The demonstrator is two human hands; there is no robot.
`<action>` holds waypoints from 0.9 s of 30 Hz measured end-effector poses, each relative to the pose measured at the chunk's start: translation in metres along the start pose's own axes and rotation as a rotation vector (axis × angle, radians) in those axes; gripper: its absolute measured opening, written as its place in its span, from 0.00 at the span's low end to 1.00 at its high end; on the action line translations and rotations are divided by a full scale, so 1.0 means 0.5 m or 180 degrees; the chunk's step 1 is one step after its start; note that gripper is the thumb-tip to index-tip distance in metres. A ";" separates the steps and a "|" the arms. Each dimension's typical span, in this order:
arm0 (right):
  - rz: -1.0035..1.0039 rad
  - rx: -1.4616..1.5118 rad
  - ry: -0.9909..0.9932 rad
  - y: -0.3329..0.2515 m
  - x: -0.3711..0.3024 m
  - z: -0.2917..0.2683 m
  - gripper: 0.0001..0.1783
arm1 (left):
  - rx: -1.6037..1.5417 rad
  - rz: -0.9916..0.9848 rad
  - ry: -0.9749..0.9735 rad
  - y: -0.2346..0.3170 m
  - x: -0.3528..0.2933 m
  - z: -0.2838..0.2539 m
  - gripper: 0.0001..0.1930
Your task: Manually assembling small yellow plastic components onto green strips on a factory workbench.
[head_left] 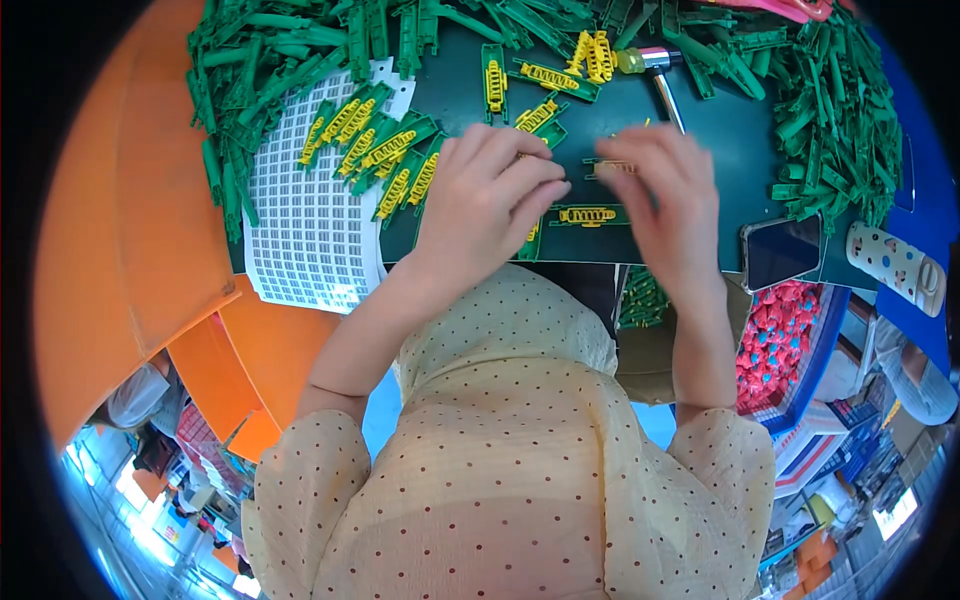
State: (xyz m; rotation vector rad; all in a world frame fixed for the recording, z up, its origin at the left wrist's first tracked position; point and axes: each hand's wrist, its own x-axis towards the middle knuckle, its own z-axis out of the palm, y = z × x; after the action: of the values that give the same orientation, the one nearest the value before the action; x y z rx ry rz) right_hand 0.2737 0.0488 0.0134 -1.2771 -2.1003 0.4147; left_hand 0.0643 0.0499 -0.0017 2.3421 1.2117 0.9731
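Observation:
My left hand [490,195] is over the table's near part, its fingers pinched together; whatever they hold is hidden. My right hand [668,195] is blurred, its fingers bent beside a green holder with a yellow insert [612,168]. I cannot tell whether it grips that piece. Between the hands, nearer me, lies another green holder with a yellow ribbed insert [588,215]. More such assembled pieces [495,82] lie beyond my left hand. Several others [390,150] rest in a cluster to its left, partly over a printed white sheet [310,215].
Loose green plastic parts are heaped at the far left [270,70] and right [830,110]. A small hammer [660,75] lies at the back beside loose yellow inserts [597,55]. A phone [782,250] and a patterned white case [895,265] sit at right, above a bin of red pieces [775,345].

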 end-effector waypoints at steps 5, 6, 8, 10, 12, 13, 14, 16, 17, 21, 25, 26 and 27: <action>-0.0676 -0.1219 0.0215 0.080 0.114 0.045 0.18 | 0.0092 0.0037 0.0134 -0.013 0.011 -0.011 0.06; -0.0697 -0.1219 0.0231 0.090 0.125 0.053 0.18 | 0.0128 0.0004 0.0161 -0.017 0.012 -0.014 0.05; -0.0953 -0.1524 -0.0090 0.105 0.142 0.064 0.21 | 0.0175 -0.0026 0.0208 -0.029 0.016 -0.022 0.05; -0.0930 -0.1444 -0.0112 0.113 0.157 0.069 0.16 | 0.0449 0.0042 0.0307 -0.052 0.025 -0.033 0.05; -0.0865 -0.1565 -0.0168 0.117 0.168 0.069 0.11 | 0.0575 0.0086 0.0331 -0.087 0.042 -0.039 0.05; -0.0876 -0.1572 -0.0163 0.115 0.172 0.069 0.11 | 0.0766 0.0206 0.0407 -0.105 0.056 -0.042 0.05; -0.0919 -0.1609 -0.0168 0.114 0.175 0.068 0.10 | 0.0952 0.0328 0.0482 -0.120 0.073 -0.042 0.06; -0.0989 -0.1653 -0.0175 0.111 0.181 0.067 0.08 | 0.1089 0.0346 0.0480 -0.150 0.104 -0.035 0.07; -0.1047 -0.1553 -0.0241 0.110 0.183 0.068 0.09 | 0.1237 0.0532 0.0485 -0.172 0.120 -0.026 0.08; -0.1053 -0.1734 -0.0329 0.120 0.184 0.071 0.09 | 0.1558 0.0964 -0.0013 -0.167 0.176 -0.024 0.12; -0.1083 -0.1773 -0.0522 0.121 0.203 0.077 0.09 | 0.1749 0.1001 -0.0452 -0.174 0.191 -0.021 0.11; -0.1169 -0.1674 -0.0380 0.124 0.205 0.078 0.09 | 0.1750 0.1000 -0.0450 -0.176 0.193 -0.022 0.11; -0.1255 -0.1572 -0.0240 0.126 0.206 0.078 0.08 | 0.1537 0.1011 -0.0255 -0.179 0.192 -0.026 0.11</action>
State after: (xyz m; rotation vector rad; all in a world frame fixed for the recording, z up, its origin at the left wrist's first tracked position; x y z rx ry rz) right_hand 0.2569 0.1712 -0.0144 -1.0647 -2.5429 -0.2474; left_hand 0.0418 0.1801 -0.0023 2.9914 1.1659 0.7231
